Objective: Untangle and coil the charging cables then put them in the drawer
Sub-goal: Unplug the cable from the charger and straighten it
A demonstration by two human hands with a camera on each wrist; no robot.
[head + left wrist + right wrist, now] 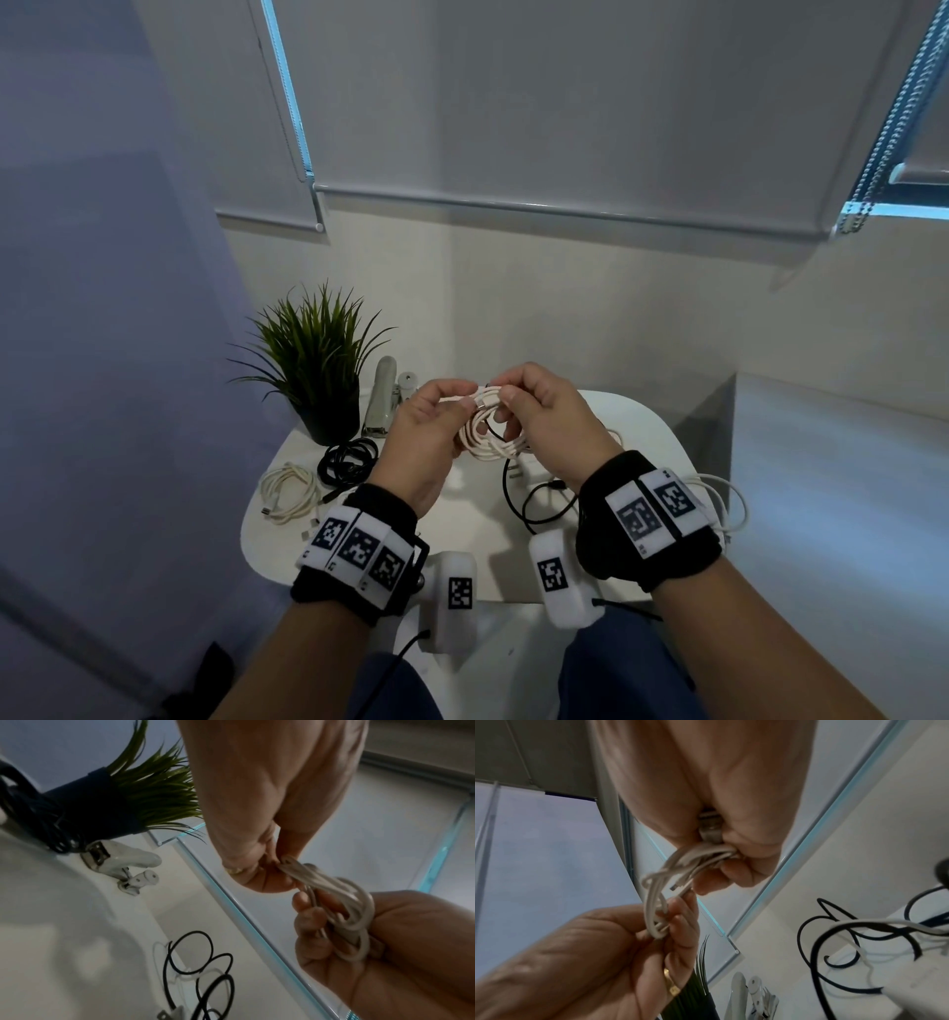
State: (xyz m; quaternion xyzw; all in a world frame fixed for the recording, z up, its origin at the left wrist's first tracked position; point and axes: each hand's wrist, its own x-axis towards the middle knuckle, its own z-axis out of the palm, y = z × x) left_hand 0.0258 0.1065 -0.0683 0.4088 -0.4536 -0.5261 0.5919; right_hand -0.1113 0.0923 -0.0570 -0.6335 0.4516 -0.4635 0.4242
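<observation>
I hold a white charging cable [488, 439], wound into several loops, above the white table [462, 519]. My left hand [462, 403] pinches the loops at their top left, and my right hand [502, 393] pinches them just to the right. In the left wrist view the left fingertips [267, 882] squeeze the white cable [342, 888], while the right hand [334, 931] curls round its other end. The right wrist view shows the right hand [721, 860] clamping the bundled white cable [680, 862], with a plug end [677, 886] sticking out.
A coiled white cable [290, 493] and a coiled black cable [346, 460] lie at the table's left. A loose black cable [539, 496] and a white cable [729, 493] sprawl on the right. A potted plant [313, 370] and a stapler [380, 406] stand behind.
</observation>
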